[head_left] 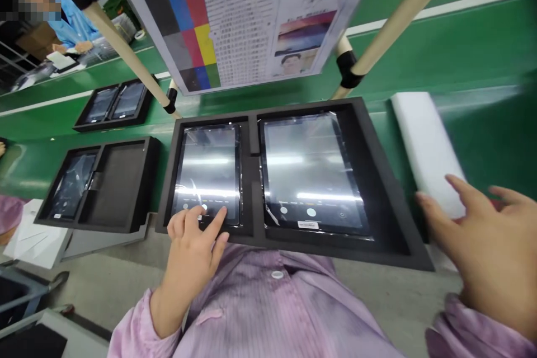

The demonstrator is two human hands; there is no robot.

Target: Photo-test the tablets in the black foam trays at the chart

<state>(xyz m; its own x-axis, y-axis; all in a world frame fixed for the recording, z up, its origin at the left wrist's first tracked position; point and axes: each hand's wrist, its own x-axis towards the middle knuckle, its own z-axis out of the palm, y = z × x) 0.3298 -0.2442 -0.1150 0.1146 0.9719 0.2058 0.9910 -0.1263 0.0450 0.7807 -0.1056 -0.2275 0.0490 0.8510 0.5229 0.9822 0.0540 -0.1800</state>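
Two tablets with lit screens lie in a black foam tray in front of me, the left tablet (210,165) and the right tablet (308,165). Clear film covers both, and camera-style controls show along their lower edges. My left hand (193,246) is over the left tablet's bottom edge, index finger stretched onto the screen and nothing gripped. On the right, my right hand (490,240) has its fingers apart beside the near end of a long white block (428,145). Whether its fingertips touch the block I cannot tell.
The foam tray (251,207) sits at the green bench's front edge. Left of it is a tray (151,168) with one tablet; farther back, another tray (79,126) holds two. A printed colour chart (247,17) hangs from a pipe frame (390,17). A co-worker (78,17) is at far left.
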